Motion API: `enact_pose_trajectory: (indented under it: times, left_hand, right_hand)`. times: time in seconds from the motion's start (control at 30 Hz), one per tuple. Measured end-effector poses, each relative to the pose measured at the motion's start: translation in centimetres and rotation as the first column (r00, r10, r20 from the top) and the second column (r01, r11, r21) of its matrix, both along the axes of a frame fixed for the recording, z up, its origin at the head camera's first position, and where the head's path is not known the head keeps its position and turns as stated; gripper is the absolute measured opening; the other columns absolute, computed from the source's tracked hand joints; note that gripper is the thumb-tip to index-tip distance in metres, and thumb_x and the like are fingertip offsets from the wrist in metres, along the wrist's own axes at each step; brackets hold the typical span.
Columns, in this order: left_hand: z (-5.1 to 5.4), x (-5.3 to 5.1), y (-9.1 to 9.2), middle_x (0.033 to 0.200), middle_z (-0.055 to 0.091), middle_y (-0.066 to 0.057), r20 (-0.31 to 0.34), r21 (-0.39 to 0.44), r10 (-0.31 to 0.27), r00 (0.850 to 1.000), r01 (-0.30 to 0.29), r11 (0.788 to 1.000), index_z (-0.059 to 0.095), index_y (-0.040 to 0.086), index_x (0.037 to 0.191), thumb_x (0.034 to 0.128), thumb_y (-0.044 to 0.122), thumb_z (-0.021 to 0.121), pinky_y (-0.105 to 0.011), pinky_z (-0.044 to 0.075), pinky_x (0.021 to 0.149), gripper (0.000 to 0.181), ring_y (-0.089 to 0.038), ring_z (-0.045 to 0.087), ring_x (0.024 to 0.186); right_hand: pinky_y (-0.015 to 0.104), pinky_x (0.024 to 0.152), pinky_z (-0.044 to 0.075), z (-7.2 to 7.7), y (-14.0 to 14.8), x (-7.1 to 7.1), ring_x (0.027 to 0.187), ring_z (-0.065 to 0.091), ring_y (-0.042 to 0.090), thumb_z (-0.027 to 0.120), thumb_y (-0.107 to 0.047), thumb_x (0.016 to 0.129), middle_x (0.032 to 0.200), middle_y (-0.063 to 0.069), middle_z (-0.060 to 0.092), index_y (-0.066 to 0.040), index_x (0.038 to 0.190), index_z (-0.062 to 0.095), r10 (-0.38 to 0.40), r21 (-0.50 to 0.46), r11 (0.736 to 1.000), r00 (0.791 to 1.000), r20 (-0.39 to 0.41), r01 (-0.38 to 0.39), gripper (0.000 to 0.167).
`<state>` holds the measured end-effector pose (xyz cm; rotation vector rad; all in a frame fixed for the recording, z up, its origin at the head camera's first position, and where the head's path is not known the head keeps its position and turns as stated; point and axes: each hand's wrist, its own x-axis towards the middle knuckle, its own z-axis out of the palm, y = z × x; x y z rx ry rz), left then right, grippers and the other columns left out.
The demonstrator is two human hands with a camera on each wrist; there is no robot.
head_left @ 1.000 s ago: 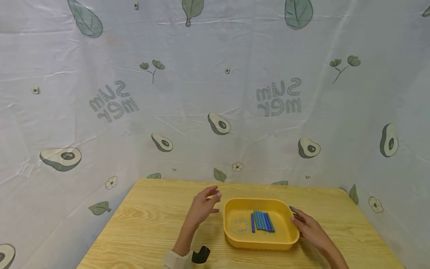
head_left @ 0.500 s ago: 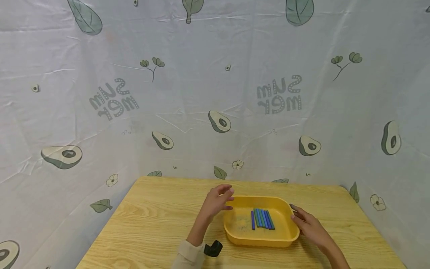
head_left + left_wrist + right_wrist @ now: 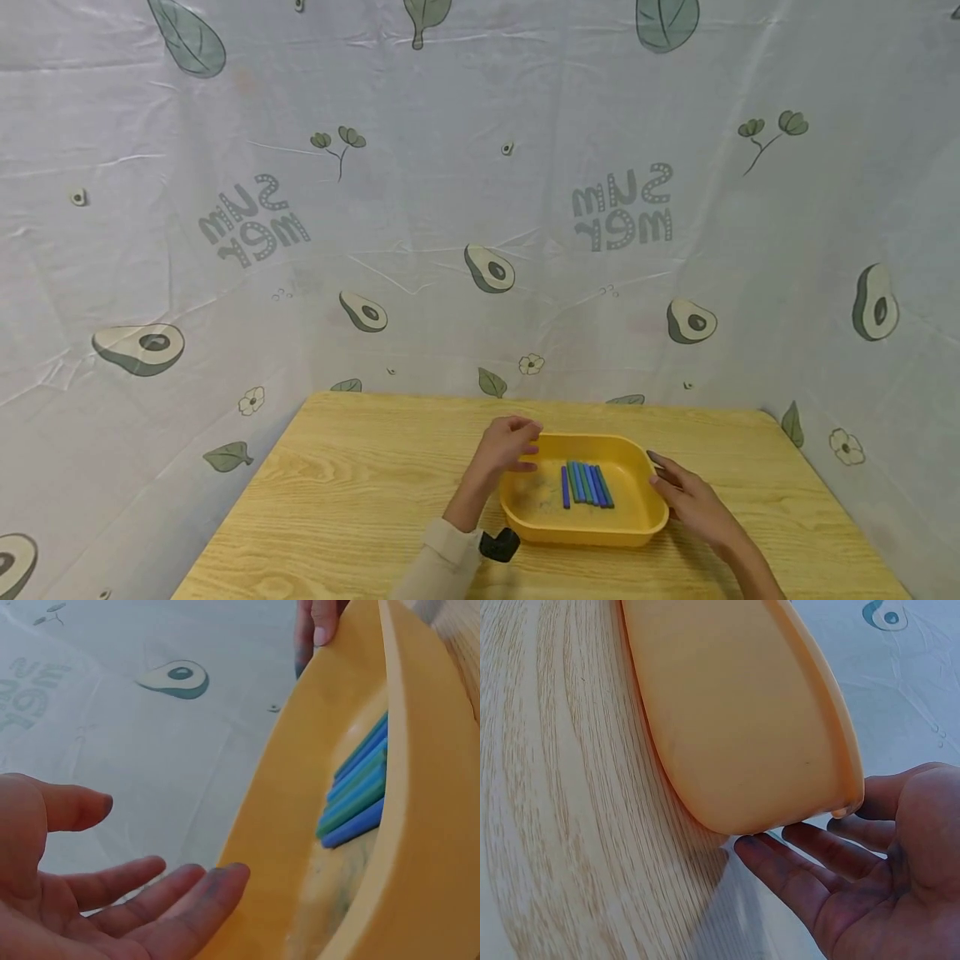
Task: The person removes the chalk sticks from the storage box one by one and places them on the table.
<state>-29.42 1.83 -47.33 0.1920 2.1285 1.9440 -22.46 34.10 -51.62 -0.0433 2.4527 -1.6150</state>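
- Far left, the wooden table (image 3: 322,483) meets a pale curtain (image 3: 420,208) printed with avocados and leaves.
- Along comes a cream sleeve (image 3: 442,554), a black wrist piece (image 3: 500,546) beside its cuff.
- Up to the left hand (image 3: 502,448): fingers loose, thumb apart from them, nothing held, right at the left end of the yellow tray (image 3: 585,533) (touching it or just above, I can't tell!).
- Centre stage, that tray stands on the table, smudges (image 3: 543,500) on its floor.
- Inside, one blue stick (image 3: 566,487) lies just left of a close row of blue and green sticks (image 3: 590,483).
- And the right hand (image 3: 697,504) pinches the tray's right end, thumb at the rim, fingers against the outer wall!
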Motion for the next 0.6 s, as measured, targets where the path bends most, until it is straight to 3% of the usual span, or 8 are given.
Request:
enact_pose_trajectory:
  times: [0.33,0.6]
  left_hand:
    - [-0.6,-0.5,1.7,0.127,0.068,-0.025,0.078,-0.012,0.01,0.997,-0.009,1.0,0.067,-0.008,0.132,0.1031,0.029,0.072,-0.051,0.067,0.085,0.047,-0.047,0.071,0.116]
    - [-1.3,-0.2,3.7,0.114,0.074,-0.022,0.099,-0.142,0.058,0.993,-0.044,0.989,0.073,-0.005,0.117,0.0989,0.018,0.076,-0.051,0.067,0.084,0.029,-0.039,0.076,0.104]
  right_hand:
    - [0.044,0.095,0.065,0.3,0.2,0.2,0.138,0.059,0.05,0.042,-0.022,0.118,0.165,0.043,0.028,0.009,0.168,0.013,0.018,-0.008,1.0,1.0,0.003,-0.018,0.066]
    - [0.044,0.096,0.065,0.4,0.3,0.3,0.137,0.06,0.05,0.042,-0.021,0.118,0.164,0.044,0.029,0.01,0.168,0.012,0.027,-0.013,1.0,1.0,0.005,-0.027,0.066]
